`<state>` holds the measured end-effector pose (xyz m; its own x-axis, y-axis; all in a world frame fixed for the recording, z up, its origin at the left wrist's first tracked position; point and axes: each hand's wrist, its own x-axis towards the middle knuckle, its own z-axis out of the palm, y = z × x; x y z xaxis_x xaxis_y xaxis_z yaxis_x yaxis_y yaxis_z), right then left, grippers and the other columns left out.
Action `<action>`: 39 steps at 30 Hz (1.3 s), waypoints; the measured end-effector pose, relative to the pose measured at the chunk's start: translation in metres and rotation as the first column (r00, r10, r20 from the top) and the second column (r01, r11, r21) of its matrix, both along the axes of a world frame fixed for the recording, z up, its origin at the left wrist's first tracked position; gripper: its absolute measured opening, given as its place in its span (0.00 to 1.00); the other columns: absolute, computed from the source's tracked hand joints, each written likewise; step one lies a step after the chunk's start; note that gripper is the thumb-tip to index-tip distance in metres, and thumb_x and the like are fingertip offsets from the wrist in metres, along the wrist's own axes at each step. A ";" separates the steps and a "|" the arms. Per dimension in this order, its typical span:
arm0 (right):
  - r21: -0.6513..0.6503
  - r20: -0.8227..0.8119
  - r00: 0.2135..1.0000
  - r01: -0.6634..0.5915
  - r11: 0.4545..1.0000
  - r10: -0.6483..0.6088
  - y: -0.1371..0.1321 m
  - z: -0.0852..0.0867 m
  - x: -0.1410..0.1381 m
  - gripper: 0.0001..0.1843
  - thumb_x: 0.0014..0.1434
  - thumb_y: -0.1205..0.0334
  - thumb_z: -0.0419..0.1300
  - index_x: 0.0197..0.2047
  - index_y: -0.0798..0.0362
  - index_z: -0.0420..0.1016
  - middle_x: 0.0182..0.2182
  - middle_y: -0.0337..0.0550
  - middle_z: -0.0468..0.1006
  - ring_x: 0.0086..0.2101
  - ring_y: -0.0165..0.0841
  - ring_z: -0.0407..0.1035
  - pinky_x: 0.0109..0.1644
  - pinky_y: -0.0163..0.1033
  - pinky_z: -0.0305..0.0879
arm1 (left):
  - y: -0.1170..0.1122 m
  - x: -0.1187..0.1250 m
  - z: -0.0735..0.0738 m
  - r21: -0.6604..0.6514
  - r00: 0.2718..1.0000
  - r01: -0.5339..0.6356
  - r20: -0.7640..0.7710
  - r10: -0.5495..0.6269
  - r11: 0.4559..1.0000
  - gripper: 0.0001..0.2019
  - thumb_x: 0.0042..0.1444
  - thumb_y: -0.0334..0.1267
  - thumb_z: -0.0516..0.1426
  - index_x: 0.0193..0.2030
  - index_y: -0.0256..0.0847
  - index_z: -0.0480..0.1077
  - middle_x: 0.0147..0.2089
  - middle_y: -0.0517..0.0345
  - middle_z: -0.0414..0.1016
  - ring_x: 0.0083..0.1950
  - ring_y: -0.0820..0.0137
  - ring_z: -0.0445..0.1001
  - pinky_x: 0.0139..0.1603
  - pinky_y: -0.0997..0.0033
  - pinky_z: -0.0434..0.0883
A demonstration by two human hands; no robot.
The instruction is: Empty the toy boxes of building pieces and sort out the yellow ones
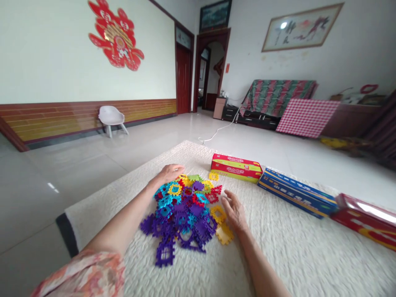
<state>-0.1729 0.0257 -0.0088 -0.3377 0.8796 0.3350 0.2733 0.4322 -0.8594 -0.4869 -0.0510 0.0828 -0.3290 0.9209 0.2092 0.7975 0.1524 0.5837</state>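
The interlocking pieces look like smooth, hard plastic with a slight sheen. The mat under them is soft quilted cloth, matt and puckered all over. The red-and-green box and the blue box seem to be printed card with a light gloss; the dark red box is shinier, with a bright glare along its top. The patterned sleeve is thin, matt cloth. Polished tile makes up the floor, smooth enough to mirror light. The white chair looks like smooth plastic, the red door like varnished wood, and the checked cover like matt woven cloth.
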 end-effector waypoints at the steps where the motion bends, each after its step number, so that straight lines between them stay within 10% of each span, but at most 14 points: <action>1: 0.024 0.021 0.999 -0.028 0.999 0.027 -0.005 0.001 0.002 0.32 0.58 0.40 0.54 0.56 0.54 0.71 0.52 0.54 0.76 0.51 0.46 0.71 0.54 0.53 0.68 | -0.024 -0.011 -0.003 -0.008 0.998 -0.057 0.005 0.057 0.998 0.21 0.58 0.52 0.52 0.49 0.44 0.76 0.52 0.58 0.78 0.54 0.61 0.74 0.58 0.69 0.67; 7: 0.251 0.310 0.938 -0.236 0.939 0.153 -0.067 0.024 -0.005 0.34 0.58 0.40 0.56 0.62 0.47 0.65 0.66 0.52 0.61 0.65 0.53 0.51 0.63 0.68 0.50 | -0.116 -0.027 -0.048 -0.088 0.955 -0.291 0.039 0.295 0.953 0.26 0.59 0.51 0.50 0.58 0.37 0.70 0.61 0.44 0.72 0.63 0.56 0.69 0.63 0.60 0.64; 16: 0.123 0.663 0.667 -0.546 0.829 0.340 -0.165 0.051 -0.049 0.60 0.38 0.33 0.68 0.70 0.47 0.53 0.71 0.53 0.47 0.67 0.66 0.36 0.61 0.77 0.40 | -0.102 0.030 -0.065 0.003 0.970 -0.238 0.044 0.238 0.971 0.23 0.62 0.48 0.51 0.60 0.41 0.67 0.62 0.49 0.70 0.64 0.62 0.67 0.64 0.64 0.62; 39: 0.319 0.608 0.794 -0.260 0.911 0.014 -0.154 0.033 0.077 0.23 0.57 0.52 0.60 0.56 0.47 0.69 0.63 0.47 0.63 0.60 0.50 0.52 0.62 0.62 0.42 | -0.096 0.144 -0.091 0.193 0.982 -0.018 -0.179 0.053 0.981 0.22 0.59 0.47 0.53 0.55 0.38 0.71 0.54 0.45 0.76 0.56 0.57 0.72 0.63 0.58 0.62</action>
<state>-0.0958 -0.1281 0.0240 -0.6809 0.6593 0.3188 0.5769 0.7510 -0.3212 -0.3428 -0.1468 -0.0080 -0.3005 0.8471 0.4382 0.8895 0.0831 0.4493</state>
